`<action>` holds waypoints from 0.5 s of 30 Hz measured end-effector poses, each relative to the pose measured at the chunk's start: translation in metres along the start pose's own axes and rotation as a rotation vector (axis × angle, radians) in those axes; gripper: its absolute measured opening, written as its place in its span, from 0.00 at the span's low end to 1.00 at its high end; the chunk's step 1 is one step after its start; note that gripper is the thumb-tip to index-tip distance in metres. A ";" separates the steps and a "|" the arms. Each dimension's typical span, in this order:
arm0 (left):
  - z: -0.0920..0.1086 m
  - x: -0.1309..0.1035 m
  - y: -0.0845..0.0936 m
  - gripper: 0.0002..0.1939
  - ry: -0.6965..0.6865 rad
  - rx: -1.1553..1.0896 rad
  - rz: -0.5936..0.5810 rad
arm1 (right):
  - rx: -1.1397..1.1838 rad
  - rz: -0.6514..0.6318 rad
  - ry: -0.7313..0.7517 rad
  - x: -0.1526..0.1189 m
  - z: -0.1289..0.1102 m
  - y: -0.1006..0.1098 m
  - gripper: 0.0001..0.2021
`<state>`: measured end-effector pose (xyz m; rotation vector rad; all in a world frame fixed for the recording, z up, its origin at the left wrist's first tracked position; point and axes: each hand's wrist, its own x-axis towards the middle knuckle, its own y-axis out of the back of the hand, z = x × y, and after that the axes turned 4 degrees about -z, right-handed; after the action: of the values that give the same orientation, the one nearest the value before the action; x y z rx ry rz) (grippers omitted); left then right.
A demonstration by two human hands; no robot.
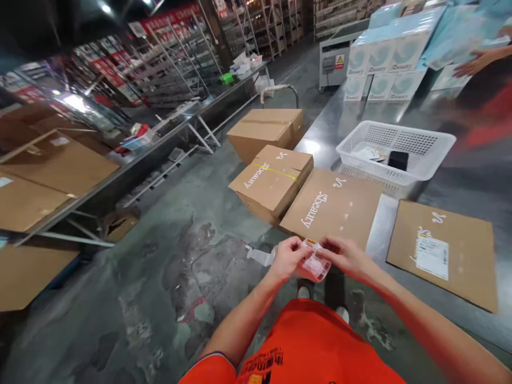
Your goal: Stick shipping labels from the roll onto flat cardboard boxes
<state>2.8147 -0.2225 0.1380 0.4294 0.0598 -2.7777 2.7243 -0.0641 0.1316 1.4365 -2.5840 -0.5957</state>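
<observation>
In front of my body, both hands meet at a curled bundle of printed shipping labels (319,265). My left hand (286,260) pinches its left side, and my right hand (347,257) has thumb and fingers closed on the upper right. A pale strip (260,256) trails out to the left of my left hand; whether it joins the labels I cannot tell. Just beyond my hands lies a brown carton (340,200) with white lettering. To the right, a flat brown carton (460,250) on the metal table bears a white label (432,258).
A strapped carton (270,184) and a larger carton (266,128) stand ahead by a trolley handle (280,88). On the table (424,306) sits a white basket (434,146) holding a black object (398,160). White boxes (384,58) are stacked behind; a co-worker's hand (474,63) is beside them.
</observation>
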 end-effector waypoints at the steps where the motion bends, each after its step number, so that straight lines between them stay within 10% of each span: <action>1: -0.006 0.005 0.001 0.21 0.012 0.000 -0.003 | -0.036 0.014 -0.004 0.004 0.000 0.004 0.19; 8: -0.063 0.028 0.033 0.22 0.203 -0.090 -0.183 | -0.424 0.319 -0.026 0.073 0.022 0.068 0.13; 15: -0.130 -0.002 0.083 0.24 0.321 0.016 -0.232 | -0.809 0.299 -0.100 0.106 0.058 0.095 0.18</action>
<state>2.8810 -0.2889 0.0151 0.9232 0.1725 -2.9052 2.5755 -0.0918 0.1076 0.7514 -2.1189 -1.4523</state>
